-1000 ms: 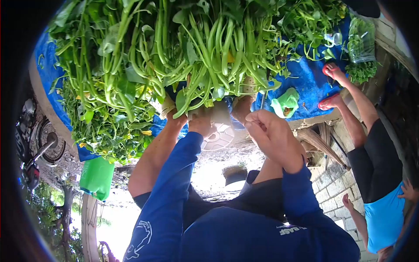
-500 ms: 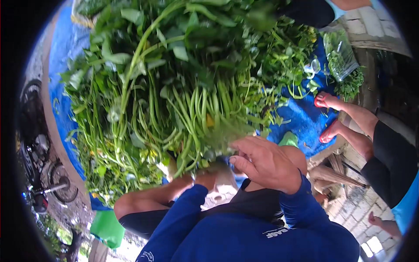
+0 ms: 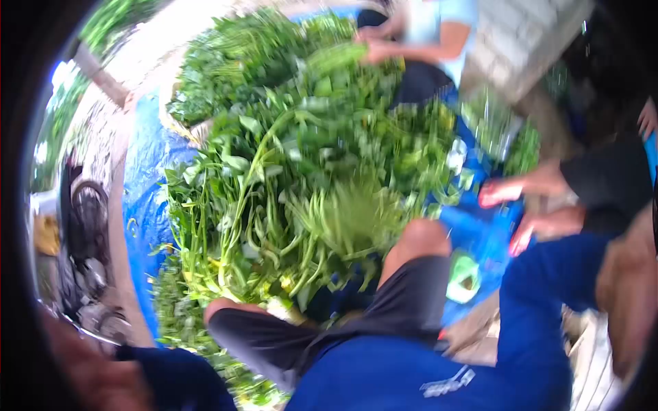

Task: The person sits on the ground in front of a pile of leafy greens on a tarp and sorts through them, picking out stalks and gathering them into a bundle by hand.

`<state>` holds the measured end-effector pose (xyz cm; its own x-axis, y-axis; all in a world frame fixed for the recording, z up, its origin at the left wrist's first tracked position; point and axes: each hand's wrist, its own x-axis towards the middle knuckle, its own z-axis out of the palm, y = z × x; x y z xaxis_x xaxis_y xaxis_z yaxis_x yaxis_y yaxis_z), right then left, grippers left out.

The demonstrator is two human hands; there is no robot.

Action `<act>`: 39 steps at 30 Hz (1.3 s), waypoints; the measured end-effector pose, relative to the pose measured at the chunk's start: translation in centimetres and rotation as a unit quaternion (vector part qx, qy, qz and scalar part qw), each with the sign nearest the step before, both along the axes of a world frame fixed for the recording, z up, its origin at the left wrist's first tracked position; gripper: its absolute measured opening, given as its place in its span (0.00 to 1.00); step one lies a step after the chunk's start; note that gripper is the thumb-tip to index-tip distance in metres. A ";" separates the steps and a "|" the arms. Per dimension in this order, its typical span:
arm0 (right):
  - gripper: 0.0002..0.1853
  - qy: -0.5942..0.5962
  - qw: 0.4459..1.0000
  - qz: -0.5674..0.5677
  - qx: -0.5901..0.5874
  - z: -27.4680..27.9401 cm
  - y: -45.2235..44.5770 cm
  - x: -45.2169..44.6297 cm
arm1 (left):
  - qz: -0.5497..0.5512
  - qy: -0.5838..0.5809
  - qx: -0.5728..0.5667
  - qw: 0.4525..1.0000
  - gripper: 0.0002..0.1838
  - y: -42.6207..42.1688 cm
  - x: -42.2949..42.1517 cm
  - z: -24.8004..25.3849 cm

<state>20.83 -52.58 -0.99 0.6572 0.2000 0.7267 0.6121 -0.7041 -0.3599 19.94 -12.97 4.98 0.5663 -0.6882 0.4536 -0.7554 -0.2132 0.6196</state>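
Note:
A large heap of green leafy stems (image 3: 301, 178) lies in front of me and reaches up to my bent knees. My left hand (image 3: 103, 373) is a blurred shape at the lower left edge, away from the stems. At the right edge, my right hand (image 3: 629, 294) is raised and smeared by motion, also apart from the heap. The fingers of both hands cannot be made out, and no held object shows. Long pale green stalks (image 3: 322, 219) lie at the near side of the heap.
Blue sheeting (image 3: 147, 185) lies under the heap. A co-worker (image 3: 439, 41) holds greens at the top. Another person's red-shod feet (image 3: 504, 192) are at right, near a light green bag (image 3: 464, 277). A motorcycle (image 3: 86, 253) stands at left.
My hands have moved apart, from near my lap out to the left and right edges. The view has shifted, showing more of the heap's far side and the co-worker there.

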 end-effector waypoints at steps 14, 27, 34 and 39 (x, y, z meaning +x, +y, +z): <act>0.11 0.079 0.984 0.082 -0.137 9.4 4.1 -0.4 | 0.095 -0.297 0.297 0.903 0.30 -10.5 5.2 5.5; 0.11 0.032 0.988 0.110 -0.102 8.9 3.6 -1.2 | 0.121 -0.292 0.339 0.886 0.25 -10.8 3.8 4.1; 0.11 0.021 0.991 0.058 -0.117 8.3 0.8 -7.4 | 0.122 -0.282 0.337 0.890 0.22 -8.5 2.1 2.8; 0.11 0.036 0.991 0.029 -0.128 8.1 -0.4 -9.9 | 0.122 -0.265 0.345 0.892 0.21 -7.0 0.7 2.0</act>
<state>10.94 -53.01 7.09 0.6871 0.4099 0.5999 0.6333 -0.7425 -0.2181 20.65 -19.92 6.97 0.5697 -0.7925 0.2176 -0.7820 -0.6042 -0.1532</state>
